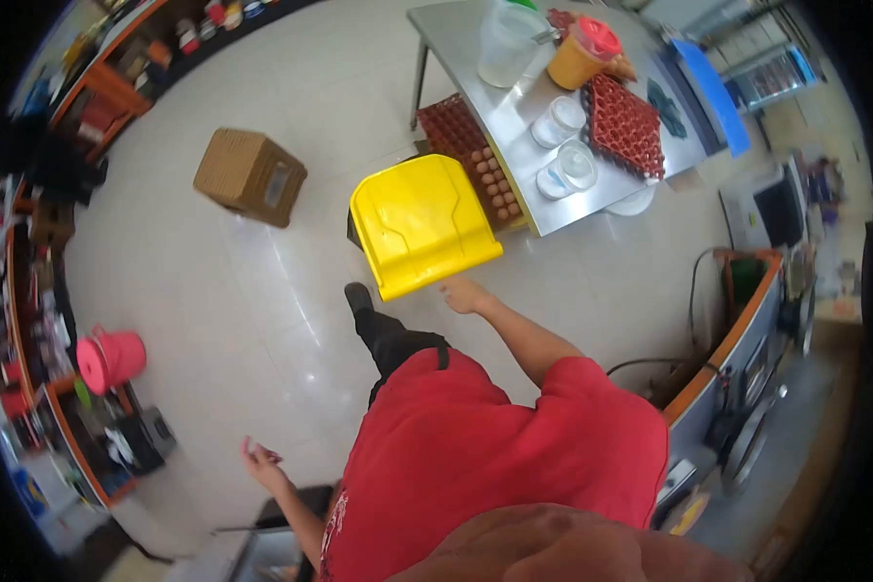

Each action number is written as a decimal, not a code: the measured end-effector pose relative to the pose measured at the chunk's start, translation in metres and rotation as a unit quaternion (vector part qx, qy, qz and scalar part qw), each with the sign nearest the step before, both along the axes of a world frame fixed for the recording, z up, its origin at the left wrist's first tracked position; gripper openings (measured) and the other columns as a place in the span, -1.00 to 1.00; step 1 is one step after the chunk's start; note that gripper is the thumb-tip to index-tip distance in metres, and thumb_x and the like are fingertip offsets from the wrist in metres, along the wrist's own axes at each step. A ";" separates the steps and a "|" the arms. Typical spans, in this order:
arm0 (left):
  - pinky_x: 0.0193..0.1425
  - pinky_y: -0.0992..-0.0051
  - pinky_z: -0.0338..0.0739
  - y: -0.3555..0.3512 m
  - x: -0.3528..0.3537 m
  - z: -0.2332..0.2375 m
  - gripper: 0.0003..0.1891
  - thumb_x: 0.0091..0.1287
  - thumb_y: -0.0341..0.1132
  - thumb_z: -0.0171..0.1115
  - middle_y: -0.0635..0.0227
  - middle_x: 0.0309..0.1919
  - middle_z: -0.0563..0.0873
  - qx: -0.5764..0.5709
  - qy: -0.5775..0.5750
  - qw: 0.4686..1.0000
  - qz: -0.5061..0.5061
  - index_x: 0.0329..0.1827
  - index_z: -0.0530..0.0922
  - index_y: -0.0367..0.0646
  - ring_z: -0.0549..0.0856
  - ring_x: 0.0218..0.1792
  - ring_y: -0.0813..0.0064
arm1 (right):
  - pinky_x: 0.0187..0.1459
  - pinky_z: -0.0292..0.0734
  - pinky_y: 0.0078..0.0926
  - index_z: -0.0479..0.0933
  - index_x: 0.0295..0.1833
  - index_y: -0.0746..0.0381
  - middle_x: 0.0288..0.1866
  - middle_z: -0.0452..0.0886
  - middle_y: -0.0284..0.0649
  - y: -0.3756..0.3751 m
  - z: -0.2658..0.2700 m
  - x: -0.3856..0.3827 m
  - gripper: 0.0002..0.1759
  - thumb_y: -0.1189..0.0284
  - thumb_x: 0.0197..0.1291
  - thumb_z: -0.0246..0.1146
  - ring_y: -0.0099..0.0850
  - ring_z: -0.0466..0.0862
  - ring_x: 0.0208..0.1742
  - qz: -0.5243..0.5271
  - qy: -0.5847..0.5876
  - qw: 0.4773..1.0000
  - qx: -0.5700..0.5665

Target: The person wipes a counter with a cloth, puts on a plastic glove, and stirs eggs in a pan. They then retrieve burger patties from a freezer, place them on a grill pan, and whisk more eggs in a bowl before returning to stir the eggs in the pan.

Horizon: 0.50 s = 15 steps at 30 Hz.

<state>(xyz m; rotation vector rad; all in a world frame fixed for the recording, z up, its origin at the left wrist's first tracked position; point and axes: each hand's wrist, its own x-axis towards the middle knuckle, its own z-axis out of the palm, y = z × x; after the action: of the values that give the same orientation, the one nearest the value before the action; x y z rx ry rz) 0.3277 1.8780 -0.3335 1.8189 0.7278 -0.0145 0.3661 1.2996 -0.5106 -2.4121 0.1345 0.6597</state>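
My right hand (463, 295) hangs just below the front edge of a yellow plastic lid (422, 221), its fingers loosely curled and nothing visible in them. The lid tops a dark bin mostly hidden underneath. Out to the left, over the tiled floor, my left hand (263, 463) has its fingers apart. Beyond the lid, brown eggs (495, 182) sit in rows under the steel table (543, 215), beside a red egg tray (451, 121).
On the table stand clear containers (559, 122), an orange jug with red lid (584, 53) and a red egg tray (623, 124). A brown stool (250, 175) stands ahead on the left. A pink bucket (111, 359) is by the shelves. An orange-edged counter (722, 335) runs along the right.
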 end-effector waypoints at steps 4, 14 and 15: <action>-0.40 0.55 0.54 0.067 0.031 -0.110 -0.56 0.55 -0.26 0.23 0.41 -0.41 0.54 0.129 0.282 0.933 -0.185 0.43 0.44 -0.08 0.60 -0.41 0.60 | -0.17 0.73 0.01 0.73 -0.12 0.40 -0.16 0.76 0.22 -0.004 -0.111 -0.025 -0.69 0.51 0.17 0.12 0.08 0.80 -0.29 -0.031 0.202 0.978 -0.030; -0.30 0.37 0.62 0.074 0.320 -0.111 -0.49 0.48 -0.24 0.28 0.29 -0.23 0.65 0.142 0.378 0.854 -0.329 0.46 0.41 -0.03 0.65 -0.34 0.41 | -0.53 0.65 -0.17 0.70 0.04 0.30 -0.36 0.72 0.03 0.032 -0.108 0.113 -0.63 0.45 0.23 0.08 -0.16 0.71 -0.51 -0.430 0.205 0.865 0.159; -0.29 0.35 0.63 0.073 0.367 -0.113 -0.48 0.48 -0.24 0.28 0.28 -0.22 0.67 0.147 0.363 0.855 -0.340 0.47 0.41 -0.03 0.66 -0.33 0.39 | -0.53 0.64 -0.19 0.70 0.04 0.29 -0.36 0.73 0.00 0.043 -0.111 0.130 -0.63 0.44 0.24 0.09 -0.17 0.71 -0.52 -0.463 0.172 0.851 0.176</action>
<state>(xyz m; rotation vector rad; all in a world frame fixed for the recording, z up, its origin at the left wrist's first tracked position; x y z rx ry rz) 0.6950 1.9510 -0.4465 2.2977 0.5588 -1.1683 0.4963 1.3424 -0.6216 -1.5649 1.1352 0.5573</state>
